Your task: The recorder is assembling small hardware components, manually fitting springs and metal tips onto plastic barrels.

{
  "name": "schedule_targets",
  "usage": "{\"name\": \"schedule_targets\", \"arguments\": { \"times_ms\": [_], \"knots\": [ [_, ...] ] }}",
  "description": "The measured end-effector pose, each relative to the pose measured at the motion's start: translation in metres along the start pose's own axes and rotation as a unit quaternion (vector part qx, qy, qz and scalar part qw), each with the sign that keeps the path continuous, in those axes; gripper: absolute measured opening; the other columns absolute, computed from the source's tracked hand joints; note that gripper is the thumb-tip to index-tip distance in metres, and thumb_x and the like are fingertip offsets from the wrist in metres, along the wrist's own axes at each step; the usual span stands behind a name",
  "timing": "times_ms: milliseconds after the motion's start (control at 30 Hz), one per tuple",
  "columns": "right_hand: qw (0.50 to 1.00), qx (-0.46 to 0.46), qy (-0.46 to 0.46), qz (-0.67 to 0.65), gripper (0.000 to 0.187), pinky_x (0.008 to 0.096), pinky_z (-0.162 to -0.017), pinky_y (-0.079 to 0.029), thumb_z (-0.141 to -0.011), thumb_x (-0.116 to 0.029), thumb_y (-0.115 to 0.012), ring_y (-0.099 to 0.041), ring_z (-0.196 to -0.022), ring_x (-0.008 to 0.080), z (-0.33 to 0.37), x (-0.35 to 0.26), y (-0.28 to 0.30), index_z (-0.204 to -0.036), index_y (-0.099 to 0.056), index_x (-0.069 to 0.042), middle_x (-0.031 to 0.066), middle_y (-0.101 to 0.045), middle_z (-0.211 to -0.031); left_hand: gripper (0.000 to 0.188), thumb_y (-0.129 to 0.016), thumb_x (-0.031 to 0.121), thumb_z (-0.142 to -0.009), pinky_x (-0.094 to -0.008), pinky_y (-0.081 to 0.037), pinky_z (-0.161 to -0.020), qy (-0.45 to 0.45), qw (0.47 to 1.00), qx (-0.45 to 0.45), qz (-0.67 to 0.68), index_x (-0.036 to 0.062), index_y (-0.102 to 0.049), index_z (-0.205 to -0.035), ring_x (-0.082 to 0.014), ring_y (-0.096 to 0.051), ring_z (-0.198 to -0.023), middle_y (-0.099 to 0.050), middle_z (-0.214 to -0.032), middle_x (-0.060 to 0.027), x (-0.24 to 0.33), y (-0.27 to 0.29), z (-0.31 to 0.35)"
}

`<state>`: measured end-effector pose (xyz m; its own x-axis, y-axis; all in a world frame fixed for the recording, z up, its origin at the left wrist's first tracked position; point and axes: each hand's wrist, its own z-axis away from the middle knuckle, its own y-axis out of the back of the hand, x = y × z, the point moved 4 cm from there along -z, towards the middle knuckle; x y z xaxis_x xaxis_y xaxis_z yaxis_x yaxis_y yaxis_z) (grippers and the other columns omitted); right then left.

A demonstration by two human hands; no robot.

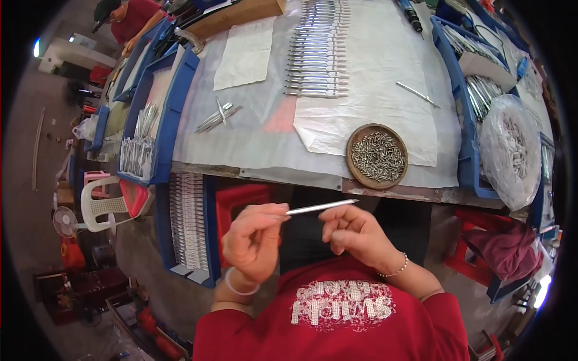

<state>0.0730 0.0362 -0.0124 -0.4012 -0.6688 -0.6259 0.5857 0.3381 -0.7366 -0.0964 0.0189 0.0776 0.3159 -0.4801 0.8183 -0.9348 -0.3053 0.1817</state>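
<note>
My left hand [256, 237] pinches one end of a slim silver pen-like rod [313, 209] between thumb and fingertips. The rod lies nearly level in front of my body, its pointed end to the right. Just below that end is my right hand [356, 236], fingers curled in toward the thumb; anything small between them is hidden. Beyond it, at the table's front edge, a round wooden bowl [356, 174] holds many small pointed metal pieces [378, 156]. A long row of similar silver rods [317, 66] lies on white cloth farther back.
Several loose rods [218, 118] lie left on the table, and a single rod [417, 94] lies right. Blue bins [162, 120] flank the table, with a clear plastic bag [510, 153] on the right. Another blue tray [211, 234] of rods sits below. A co-worker [135, 24] stands far left.
</note>
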Motion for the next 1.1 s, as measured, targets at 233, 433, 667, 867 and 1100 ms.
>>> {"name": "schedule_targets", "arguments": {
  "times_ms": [233, 433, 667, 867, 1100],
  "knots": [
    [0.972, 0.035, 0.132, -0.194, 0.016, 0.0228, -0.052, -0.038, -0.089, -0.009, -0.054, -0.045, -0.056, 0.0089, 0.001, -0.011, 0.013, -0.103, -0.056, 0.0, 0.0077, -0.054, -0.079, 0.017, -0.053, -0.012, -0.083, -0.0304, -0.054, -0.074, 0.123, 0.979, 0.027, 0.163, -0.0006, -0.048, -0.095, -0.0204, -0.061, -0.083, -0.06, -0.096, -0.019, -0.024, -0.027, 0.045],
    [0.983, 0.053, 0.154, -0.081, 0.018, 0.0212, -0.056, -0.044, -0.088, -0.003, -0.054, -0.052, -0.063, 0.0092, 0.007, -0.012, 0.012, -0.105, -0.055, 0.002, 0.0087, -0.058, -0.085, 0.018, -0.052, -0.012, -0.083, -0.0304, -0.055, -0.066, 0.06, 0.995, 0.03, 0.07, 0.001, -0.044, -0.093, -0.0218, -0.059, -0.077, -0.059, -0.09, -0.0205, -0.026, -0.017, 0.053],
    [0.974, 0.073, 0.113, -0.182, 0.016, 0.0197, -0.053, -0.04, -0.087, -0.004, -0.056, -0.05, -0.059, 0.0077, 0.01, -0.003, 0.02, -0.101, -0.058, 0.002, 0.0089, -0.06, -0.079, 0.023, -0.059, -0.013, -0.075, -0.0279, -0.053, -0.065, 0.017, 0.998, -0.049, -0.022, -0.001, -0.049, -0.092, -0.0234, -0.062, -0.075, -0.062, -0.091, -0.02, -0.022, -0.022, 0.072],
    [0.991, 0.082, 0.081, 0.073, 0.013, 0.0168, -0.053, -0.04, -0.086, -0.006, -0.059, -0.05, -0.06, 0.0045, 0.017, -0.011, 0.019, -0.095, -0.061, 0.003, 0.0044, -0.061, -0.077, 0.028, -0.061, -0.002, -0.079, -0.0244, -0.05, -0.073, 0.334, 0.915, -0.19, 0.119, -0.0052, -0.055, -0.107, -0.0148, -0.065, -0.082, -0.066, -0.091, -0.0121, -0.028, -0.038, 0.069],
    [0.987, 0.118, 0.005, 0.105, 0.01, 0.0171, -0.058, -0.044, -0.085, -0.005, -0.06, -0.056, -0.067, 0.0054, 0.018, -0.009, 0.021, -0.092, -0.062, 0.003, 0.0042, -0.062, -0.08, 0.011, -0.057, 0.005, -0.087, -0.0199, -0.049, -0.065, 0.492, 0.799, -0.247, 0.242, -0.0035, -0.055, -0.094, -0.0091, -0.063, -0.074, -0.067, -0.081, -0.0093, -0.039, -0.056, 0.078]
  ]
}}
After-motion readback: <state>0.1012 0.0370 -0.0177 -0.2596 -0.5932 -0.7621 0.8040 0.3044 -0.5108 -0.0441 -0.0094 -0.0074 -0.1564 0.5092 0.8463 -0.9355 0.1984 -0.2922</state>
